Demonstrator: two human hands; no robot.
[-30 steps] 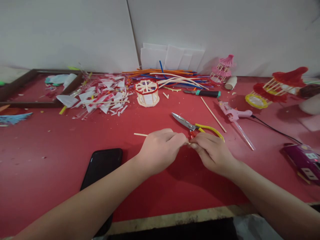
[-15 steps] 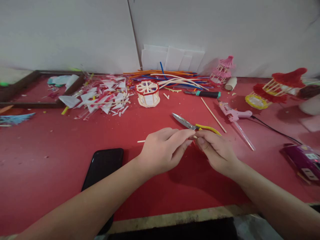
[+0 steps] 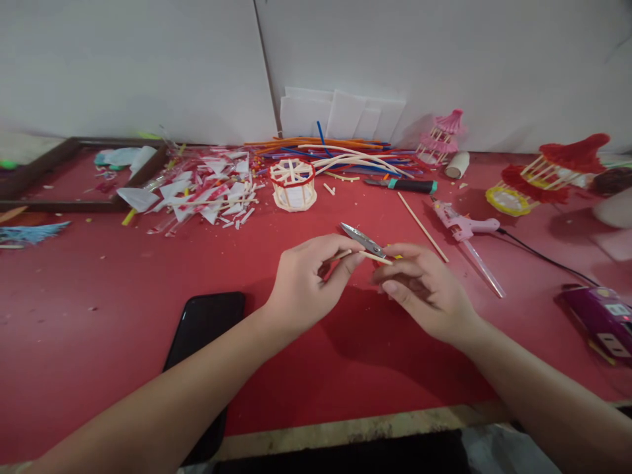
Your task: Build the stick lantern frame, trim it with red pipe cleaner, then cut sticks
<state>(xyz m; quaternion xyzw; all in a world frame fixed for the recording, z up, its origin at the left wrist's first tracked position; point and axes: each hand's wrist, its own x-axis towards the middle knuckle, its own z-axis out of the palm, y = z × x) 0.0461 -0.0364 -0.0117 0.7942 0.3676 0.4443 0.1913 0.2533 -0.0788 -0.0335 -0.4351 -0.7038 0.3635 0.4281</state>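
Between the thumb and fingers of my left hand [image 3: 309, 276] are pinched short cream sticks; one stick [image 3: 376, 258] points right toward my other hand. My right hand [image 3: 429, 289] is loosely curled with thumb and fingers apart, close to that stick's right end; I cannot tell whether it touches. Just behind the hands, scissors [image 3: 363, 238] lie with their blades pointing up-left, the yellow handles mostly hidden by my right hand. A small round cream-stick frame with a red rim [image 3: 292, 184] stands farther back.
A black phone [image 3: 205, 329] lies left of my hands. To the right are a loose stick [image 3: 422, 227], a pink glue gun [image 3: 464, 227] with its cord, and a purple box [image 3: 600, 316]. Scraps [image 3: 207, 187], coloured stems [image 3: 345, 158] and a utility knife [image 3: 409, 185] lie behind.
My hands have come apart: the right hand's fingers have loosened, while the left hand has shifted slightly up and left. The cream sticks now show between them.
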